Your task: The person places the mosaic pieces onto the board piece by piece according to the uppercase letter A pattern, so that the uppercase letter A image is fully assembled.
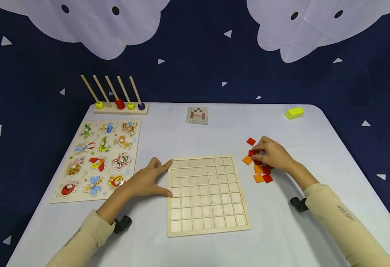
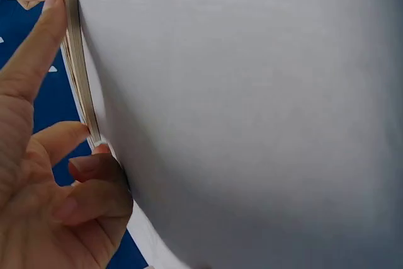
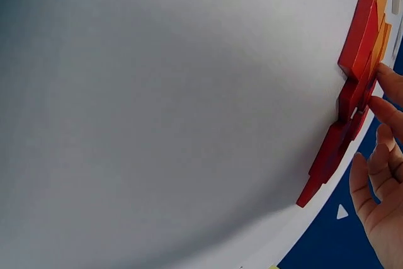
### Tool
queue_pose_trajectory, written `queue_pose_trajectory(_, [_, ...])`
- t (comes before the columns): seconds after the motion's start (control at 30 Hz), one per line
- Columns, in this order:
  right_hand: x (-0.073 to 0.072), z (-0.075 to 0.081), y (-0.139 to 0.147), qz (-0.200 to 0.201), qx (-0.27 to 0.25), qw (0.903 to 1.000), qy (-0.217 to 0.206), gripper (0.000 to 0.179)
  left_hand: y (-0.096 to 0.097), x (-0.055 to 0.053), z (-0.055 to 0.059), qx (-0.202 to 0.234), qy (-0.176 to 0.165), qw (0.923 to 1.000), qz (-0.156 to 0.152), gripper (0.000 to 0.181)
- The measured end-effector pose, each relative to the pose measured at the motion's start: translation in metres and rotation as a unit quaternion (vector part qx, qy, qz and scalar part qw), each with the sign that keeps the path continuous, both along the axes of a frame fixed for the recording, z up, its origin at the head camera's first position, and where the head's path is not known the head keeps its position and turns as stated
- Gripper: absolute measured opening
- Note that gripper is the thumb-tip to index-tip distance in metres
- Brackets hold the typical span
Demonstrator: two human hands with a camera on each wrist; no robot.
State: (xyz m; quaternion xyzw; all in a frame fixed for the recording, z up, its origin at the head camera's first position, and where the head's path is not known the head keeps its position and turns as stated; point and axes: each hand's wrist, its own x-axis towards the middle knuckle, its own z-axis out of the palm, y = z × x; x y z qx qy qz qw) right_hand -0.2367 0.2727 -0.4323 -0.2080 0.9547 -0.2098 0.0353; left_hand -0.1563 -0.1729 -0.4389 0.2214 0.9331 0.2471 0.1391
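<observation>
A square wooden grid board (image 1: 208, 231) lies on the table, its compartments bare. At its left edge rests the left hand (image 1: 149, 180), thumb and index finger spread apart along the frame; in the left wrist view the other fingers of this hand (image 2: 69, 200) curl below the board's side (image 2: 79, 61). The right hand (image 1: 275, 154) is at a loose cluster of red and orange square tiles right of the board. Its thumb and index finger pinch a red tile (image 1: 251, 152) at the table. An orange tile (image 1: 247, 160) and a red tile (image 1: 267, 178) lie close by.
An insect peg puzzle (image 1: 96, 159) lies at the left, with a peg stand with colored beads (image 1: 121, 111) behind it. A small pattern card (image 1: 197, 115) is at the back middle. A yellow block (image 1: 294, 113) stands at the back right.
</observation>
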Motion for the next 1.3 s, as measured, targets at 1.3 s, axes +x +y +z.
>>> queue_pose_trajectory(1.3, [0.009,0.011,-0.082,0.101,-0.088,0.9900,0.046,0.021,0.005,-0.007,0.001,-0.035,-0.004,0.9989,0.032,0.111])
